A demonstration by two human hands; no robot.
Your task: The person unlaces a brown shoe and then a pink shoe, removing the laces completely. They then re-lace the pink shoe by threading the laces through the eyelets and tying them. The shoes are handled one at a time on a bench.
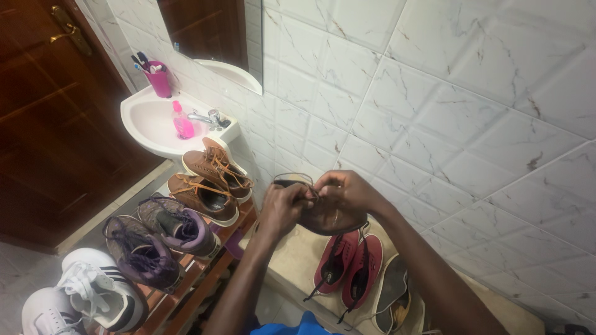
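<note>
Together, the left hand [282,208] and right hand [344,195] grip a dark shoe [326,220] above red shoes [351,263].

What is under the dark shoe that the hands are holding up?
Below the dark shoe, held by the left hand and right hand, a pair of red shoes lies on a beige ledge. Their toes are hidden behind it.

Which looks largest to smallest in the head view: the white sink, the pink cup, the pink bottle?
1. White sink, clearly largest.
2. Pink cup and pink bottle look about alike; the cup stands slightly farther off, so I would not rank them.
</note>
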